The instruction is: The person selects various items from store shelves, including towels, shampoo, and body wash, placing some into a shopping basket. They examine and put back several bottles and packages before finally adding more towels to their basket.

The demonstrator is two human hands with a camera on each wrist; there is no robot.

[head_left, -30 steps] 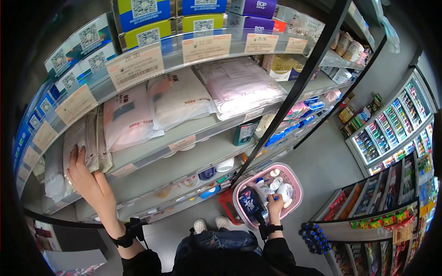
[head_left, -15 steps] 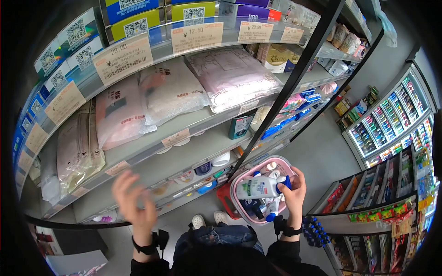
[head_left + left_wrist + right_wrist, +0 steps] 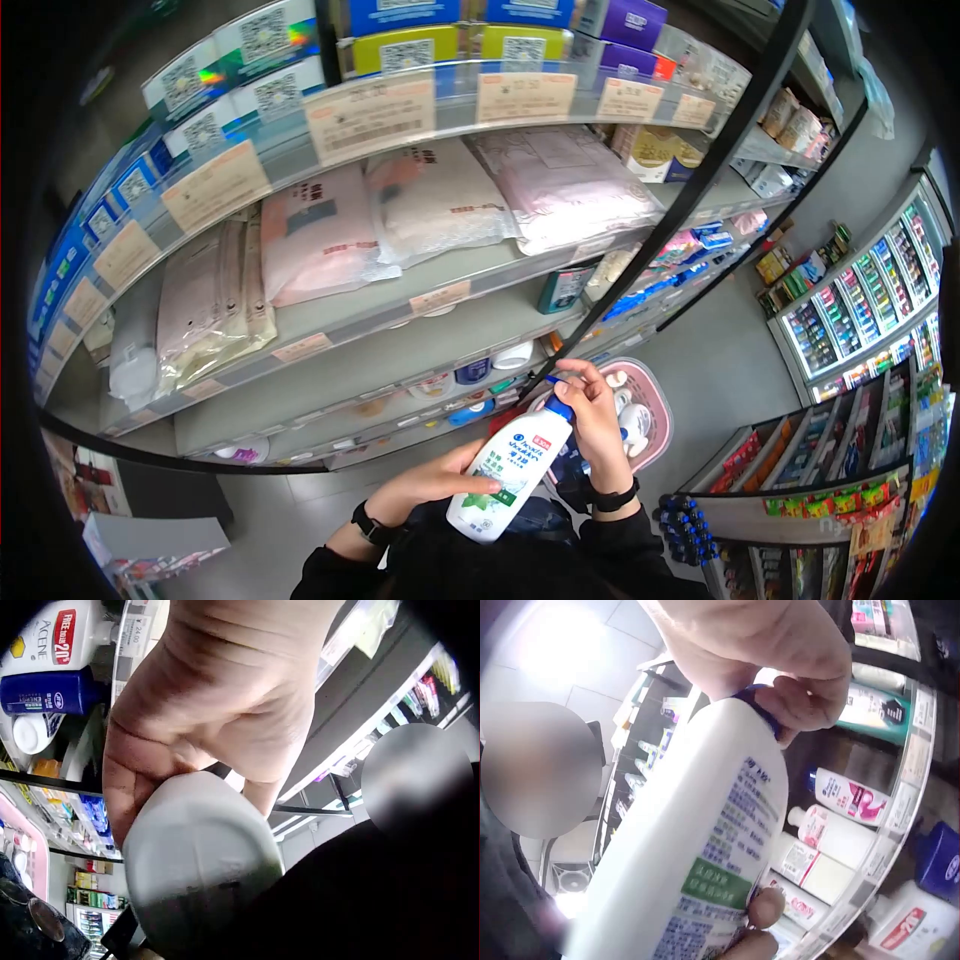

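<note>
A white shampoo bottle (image 3: 515,462) with a blue cap (image 3: 559,407) is held tilted in front of the body, its printed front facing up. My left hand (image 3: 425,488) grips the lower body from the side, thumb across the label. Curled over the cap, my right hand (image 3: 598,420) pinches it between fingers and thumb. The bottle's base (image 3: 199,862) faces the left wrist view. In the right wrist view the back label (image 3: 720,885) shows small print and a green band, with left fingertips (image 3: 765,907) at its edge.
Behind the right hand a pink basket (image 3: 664,411) on the floor holds several bottles. Ahead, a shelf bears bagged textile packs (image 3: 322,240), with price tags (image 3: 372,115) along the edge above. A black post (image 3: 690,190) slants beside it. Snack racks (image 3: 800,455) stand at right.
My left hand has left the shelf packs and come down to the bottle. My right hand has lifted the shampoo bottle out of the basket and brought it in front of the body.
</note>
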